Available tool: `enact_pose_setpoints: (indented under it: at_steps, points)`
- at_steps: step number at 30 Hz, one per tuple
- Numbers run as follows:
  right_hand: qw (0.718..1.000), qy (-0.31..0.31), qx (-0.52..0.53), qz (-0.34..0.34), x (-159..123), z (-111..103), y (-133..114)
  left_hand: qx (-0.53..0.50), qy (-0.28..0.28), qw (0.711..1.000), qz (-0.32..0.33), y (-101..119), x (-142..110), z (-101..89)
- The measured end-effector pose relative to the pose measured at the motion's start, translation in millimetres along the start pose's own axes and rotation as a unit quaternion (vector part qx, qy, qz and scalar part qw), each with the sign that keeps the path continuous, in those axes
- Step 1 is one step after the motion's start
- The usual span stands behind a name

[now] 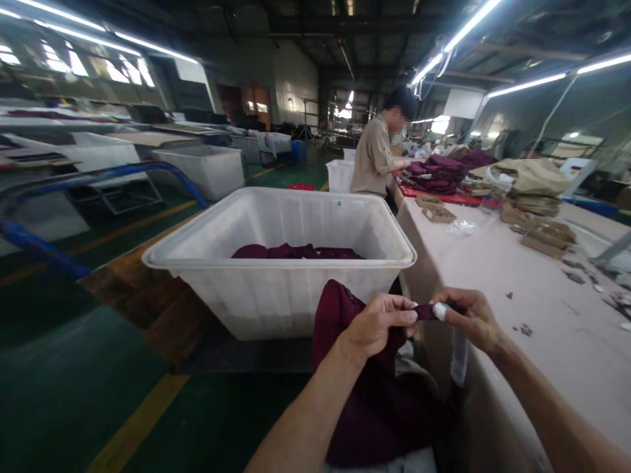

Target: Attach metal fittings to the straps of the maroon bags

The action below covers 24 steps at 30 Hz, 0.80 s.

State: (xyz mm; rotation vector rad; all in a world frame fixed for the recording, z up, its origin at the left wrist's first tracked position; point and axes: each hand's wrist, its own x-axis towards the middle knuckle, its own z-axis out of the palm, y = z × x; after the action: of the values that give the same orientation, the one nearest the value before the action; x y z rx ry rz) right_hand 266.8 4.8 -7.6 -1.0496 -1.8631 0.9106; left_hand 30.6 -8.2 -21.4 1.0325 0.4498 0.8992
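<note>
A narrow maroon fabric strap (pixel 424 312) is held taut between my two hands. My left hand (pixel 380 326) pinches one end, fingers closed on it. The other end is gripped by my right hand (pixel 468 316), whose thumb has a white covering. Below hangs a large maroon fabric article (pixel 367 414) with a seam or zip near its top and a beige part at its side; whether it is a bag or a garment I cannot tell. A whitish translucent strip (pixel 459 358) dangles beneath my right hand.
Ahead stands a white plastic tub (pixel 276 264) with maroon cloth inside, by a wooden board (pixel 133 289). A long table (pixel 468 282) on the right carries small cartons (pixel 438 211), scattered bits and fabric piles. Beyond the tub, a person (pixel 372 154) stands handling maroon cloth (pixel 436 172). A blue rail (pixel 162 169) is at left.
</note>
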Motion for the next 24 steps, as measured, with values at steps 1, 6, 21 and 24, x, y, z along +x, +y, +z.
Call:
enact_pose_setpoints:
  at_steps: [1,6,21,24]
  points:
    - [0.999,0.003,0.036,0.011,2.2,-0.7,5.5,-0.023,0.000,1.000,-0.001,-4.1,5.4,2.4]
    - [0.991,0.036,0.108,0.067,-2.0,-19.0,38.9,-0.031,0.017,0.999,0.000,-22.7,32.7,16.6]
    - [0.948,0.234,-0.140,0.163,-55.1,-130.5,100.8,0.037,-0.040,0.998,-0.024,-55.0,67.0,7.9]
    - [0.910,0.257,-0.253,0.203,-60.4,-152.0,112.0,0.023,-0.006,1.000,-0.012,-53.1,65.2,4.6]
